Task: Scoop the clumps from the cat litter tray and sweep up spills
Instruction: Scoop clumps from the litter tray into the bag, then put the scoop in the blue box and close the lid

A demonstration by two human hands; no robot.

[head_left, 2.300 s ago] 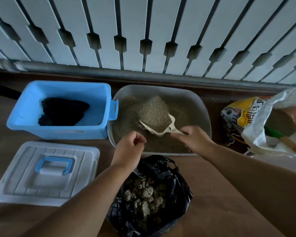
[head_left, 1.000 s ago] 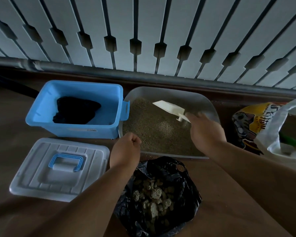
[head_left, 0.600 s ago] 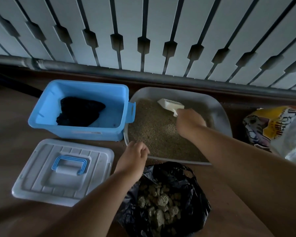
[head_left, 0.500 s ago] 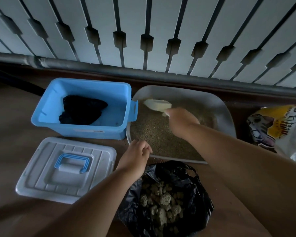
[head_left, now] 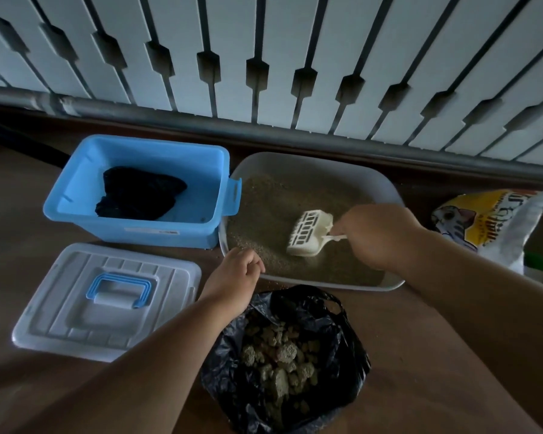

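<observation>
Since half a second ago, the right hand [head_left: 378, 234] has drawn the slotted scoop [head_left: 308, 233] from the far corner to the litter tray's [head_left: 386, 186] middle, gripping its handle. Left hand [head_left: 232, 278] pinches the black bag's [head_left: 339, 355] rim; clumps [head_left: 279, 355] lie inside.

The litter tray [head_left: 386, 186] is hemmed in: the blue bin [head_left: 132, 227] touches its left side, the black bag [head_left: 342, 355] crowds its near edge, and the litter sack [head_left: 483, 220] stands right. Bare floor [head_left: 436, 355] lies open near right.
</observation>
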